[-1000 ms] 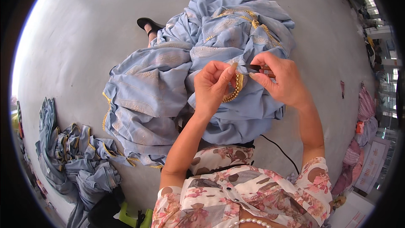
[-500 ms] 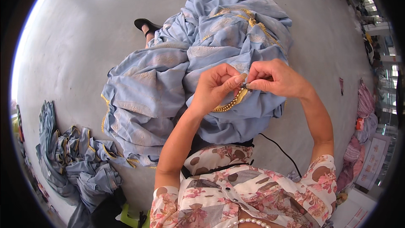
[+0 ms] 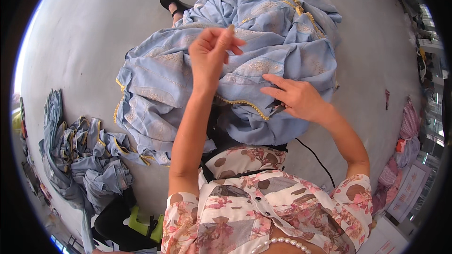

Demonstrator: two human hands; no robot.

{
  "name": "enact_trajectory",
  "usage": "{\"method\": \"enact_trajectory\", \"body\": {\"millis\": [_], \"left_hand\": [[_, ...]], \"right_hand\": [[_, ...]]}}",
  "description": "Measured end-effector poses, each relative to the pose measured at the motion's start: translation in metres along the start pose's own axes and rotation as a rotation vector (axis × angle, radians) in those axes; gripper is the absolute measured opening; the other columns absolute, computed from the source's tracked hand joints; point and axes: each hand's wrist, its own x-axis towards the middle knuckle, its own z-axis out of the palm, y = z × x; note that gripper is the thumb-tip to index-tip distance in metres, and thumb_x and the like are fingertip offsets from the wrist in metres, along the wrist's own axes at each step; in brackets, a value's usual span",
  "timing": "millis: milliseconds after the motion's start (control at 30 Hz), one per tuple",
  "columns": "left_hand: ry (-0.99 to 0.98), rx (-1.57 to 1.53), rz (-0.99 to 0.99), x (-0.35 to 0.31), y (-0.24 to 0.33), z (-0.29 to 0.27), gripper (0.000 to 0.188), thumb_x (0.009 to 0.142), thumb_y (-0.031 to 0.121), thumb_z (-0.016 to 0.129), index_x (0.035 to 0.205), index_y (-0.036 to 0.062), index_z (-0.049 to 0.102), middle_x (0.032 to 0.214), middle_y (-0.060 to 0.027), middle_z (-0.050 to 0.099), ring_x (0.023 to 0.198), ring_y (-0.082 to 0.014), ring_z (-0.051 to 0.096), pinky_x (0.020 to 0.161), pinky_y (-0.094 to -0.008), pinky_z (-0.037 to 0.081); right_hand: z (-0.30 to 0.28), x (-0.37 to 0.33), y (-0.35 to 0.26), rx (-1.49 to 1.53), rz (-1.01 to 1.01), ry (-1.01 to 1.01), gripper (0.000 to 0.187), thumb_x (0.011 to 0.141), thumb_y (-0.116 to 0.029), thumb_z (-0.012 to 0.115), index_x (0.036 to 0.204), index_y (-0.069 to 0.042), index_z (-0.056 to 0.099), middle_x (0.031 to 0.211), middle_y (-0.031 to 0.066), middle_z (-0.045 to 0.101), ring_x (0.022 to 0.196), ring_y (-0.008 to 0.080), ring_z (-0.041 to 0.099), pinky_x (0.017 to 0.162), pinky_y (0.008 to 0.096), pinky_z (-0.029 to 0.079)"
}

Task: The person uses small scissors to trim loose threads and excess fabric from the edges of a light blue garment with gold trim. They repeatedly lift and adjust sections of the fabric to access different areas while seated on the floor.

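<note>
held the left hand (image 3: 207,59) raised above the blue cloth (image 3: 249,129), thumb pointing up beside bent fingers. could not tell, at those small fingertips, whether pinching something thin or merely curling loosely. reached the right hand (image 3: 301,99) in over the cloth from the right, stretching index and middle fingers toward the left, near the pale patterned part. grasped a dark pointed tool (image 3: 278,109) beneath that palm, showing its tips just below the fingers. could not tell whether touching the fabric with those outstretched fingertips.

spread the cloth in a broad, rumpled heap across the lap and outward over the grey floor (image 3: 108,33), with yellow trim (image 3: 248,104) along one edge running toward the tool's tips. showed more yellow edging at the heap's left side and near its top. poked a black shoe (image 3: 175,3) out at the upper left of the heap.

wore a floral top (image 3: 287,202) and a string of white beads (image 3: 282,240). had a second pile of blue-grey fabric (image 3: 106,178) well to the left, and a black cord (image 3: 316,157) trailing at the right of the lap.
</note>
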Motion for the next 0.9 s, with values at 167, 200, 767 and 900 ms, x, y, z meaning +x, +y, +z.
{"method": "enact_trajectory", "body": {"millis": [167, 200, 767, 900], "left_hand": [[0.569, 0.394, 0.548, 0.025, 0.027, -0.078, 0.034, 0.086, 0.013, 0.068, 0.116, 0.0027, 0.057, 0.111, -0.0096, 0.064, 0.097, -0.0137, 0.06, 0.075, -0.0239, 0.048], [0.596, 0.394, 0.543, 0.017, 0.037, -0.086, 0.036, 0.086, 0.012, 0.068, 0.118, 0.0028, 0.056, 0.113, -0.0102, 0.063, 0.101, -0.0148, 0.059, 0.08, -0.0257, 0.049], [0.394, 0.579, -0.664, -0.169, -0.24, -0.091, 0.071, 0.071, 0.039, 0.077, 0.128, 0.0045, 0.053, 0.127, -0.0155, 0.054, 0.115, -0.0237, 0.053, 0.096, -0.0335, 0.04], [-0.096, 0.801, -0.786, -0.157, -0.205, -0.089, 0.046, 0.068, 0.021, 0.073, 0.109, 0.0023, 0.063, 0.092, -0.0131, 0.068, 0.091, -0.0229, 0.064, 0.081, -0.0342, 0.049]], "right_hand": [[0.013, 0.001, 0.024, 0.341, 0.226, 0.369, 0.007, 0.079, -0.004, 0.063, 0.084, -0.006, 0.061, 0.082, 0.0022, 0.064, 0.063, 0.0114, 0.058, 0.056, 0.0257, 0.047], [-0.004, -0.003, 0.038, 0.484, 0.495, 0.564, 0.002, 0.085, -0.006, 0.061, 0.086, -0.006, 0.06, 0.074, -0.0013, 0.06, 0.058, 0.0069, 0.051, 0.053, 0.0223, 0.042], [0.052, 0.019, -0.049, 0.593, 0.262, 0.565, 0.02, 0.078, 0.007, 0.062, 0.094, -0.005, 0.064, 0.085, 0.0028, 0.068, 0.064, 0.0073, 0.058, 0.057, 0.0214, 0.047], [0.075, 0.021, -0.05, 0.774, 0.313, 0.453, 0.016, 0.081, 0.006, 0.062, 0.094, -0.003, 0.064, 0.085, 0.0045, 0.068, 0.066, 0.0086, 0.061, 0.06, 0.02, 0.048]]}}
